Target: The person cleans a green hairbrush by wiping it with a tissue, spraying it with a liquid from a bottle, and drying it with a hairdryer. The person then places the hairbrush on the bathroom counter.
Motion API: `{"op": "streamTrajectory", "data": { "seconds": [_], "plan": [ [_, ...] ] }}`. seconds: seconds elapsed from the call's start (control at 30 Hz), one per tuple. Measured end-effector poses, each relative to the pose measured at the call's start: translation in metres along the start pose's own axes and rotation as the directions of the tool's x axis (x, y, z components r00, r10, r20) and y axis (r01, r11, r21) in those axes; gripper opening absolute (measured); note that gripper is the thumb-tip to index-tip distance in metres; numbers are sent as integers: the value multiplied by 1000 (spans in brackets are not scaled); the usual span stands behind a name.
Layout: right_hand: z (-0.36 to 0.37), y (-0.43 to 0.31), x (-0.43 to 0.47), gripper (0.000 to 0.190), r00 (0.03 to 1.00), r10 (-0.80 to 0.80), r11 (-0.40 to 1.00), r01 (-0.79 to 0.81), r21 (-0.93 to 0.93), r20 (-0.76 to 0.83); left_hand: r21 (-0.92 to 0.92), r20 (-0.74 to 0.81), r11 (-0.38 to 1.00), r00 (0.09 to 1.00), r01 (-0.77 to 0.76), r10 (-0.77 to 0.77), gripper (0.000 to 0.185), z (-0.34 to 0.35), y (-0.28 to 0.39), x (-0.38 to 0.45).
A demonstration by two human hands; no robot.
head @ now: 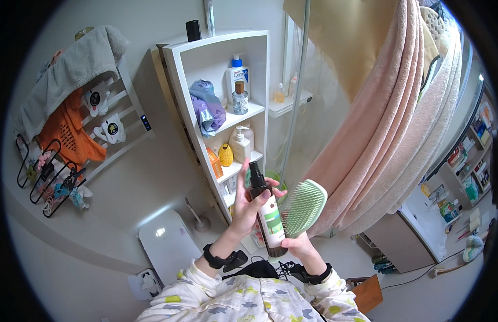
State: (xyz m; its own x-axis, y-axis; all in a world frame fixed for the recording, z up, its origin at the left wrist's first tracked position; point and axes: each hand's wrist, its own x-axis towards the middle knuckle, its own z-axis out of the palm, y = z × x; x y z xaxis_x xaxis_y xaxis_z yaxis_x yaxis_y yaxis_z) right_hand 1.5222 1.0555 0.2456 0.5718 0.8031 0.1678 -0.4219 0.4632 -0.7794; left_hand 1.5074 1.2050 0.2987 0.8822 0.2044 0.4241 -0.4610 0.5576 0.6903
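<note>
My left hand (245, 205) is wrapped around the upper part of a dark spray bottle (272, 219) with a black nozzle and a white-and-green label. The bottle leans slightly in front of my chest. My right hand (300, 246) grips a pale green detangling hairbrush (309, 207), its bristles facing the bottle. The right thumb also rests against the bottle's lower end. Most of the brush handle is hidden behind that hand and the bottle. A black cylindrical cap (193, 30) stands on top of the white shelf unit (217, 43).
Ahead, the shelf holds a lotion pump bottle (237, 74) and other toiletries. Pink towels (365, 133) hang at right beside the glass shower panel. A heated rack (124, 94) with cloths is at left, above a toilet (168, 241). A washbasin cabinet (402, 237) stands at right.
</note>
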Motion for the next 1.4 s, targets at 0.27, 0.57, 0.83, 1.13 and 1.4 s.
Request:
{"op": "streamTrajectory", "data": {
  "seconds": [0.27, 0.57, 0.83, 1.13, 1.4],
  "plan": [
    [-16, 9, 0, 83, 927, 203, 963, -248, 109, 314, 59, 30, 994, 995, -92, 90, 93, 0, 9, -18],
    [-7, 17, -10, 40, 999, 42, 912, -43, -408, -11, 680, 8, 725, 990, -110, 143, 93, -14, 13, -15],
    [14, 24, -8, 66, 973, 131, 623, -228, -748, -188, 651, -287, 751, 951, 106, 115, 76, -21, -4, -14],
    [-31, 14, -37, 39, 790, 167, 902, -363, -231, -590, 786, 278, 529, 947, -322, 163, 63, -38, -16, -30],
    [-103, 15, -98, 18, 631, 453, 891, -348, 292, -630, 801, 438, 535, 872, -269, -217, 55, -70, -15, -65]
  ]
}}
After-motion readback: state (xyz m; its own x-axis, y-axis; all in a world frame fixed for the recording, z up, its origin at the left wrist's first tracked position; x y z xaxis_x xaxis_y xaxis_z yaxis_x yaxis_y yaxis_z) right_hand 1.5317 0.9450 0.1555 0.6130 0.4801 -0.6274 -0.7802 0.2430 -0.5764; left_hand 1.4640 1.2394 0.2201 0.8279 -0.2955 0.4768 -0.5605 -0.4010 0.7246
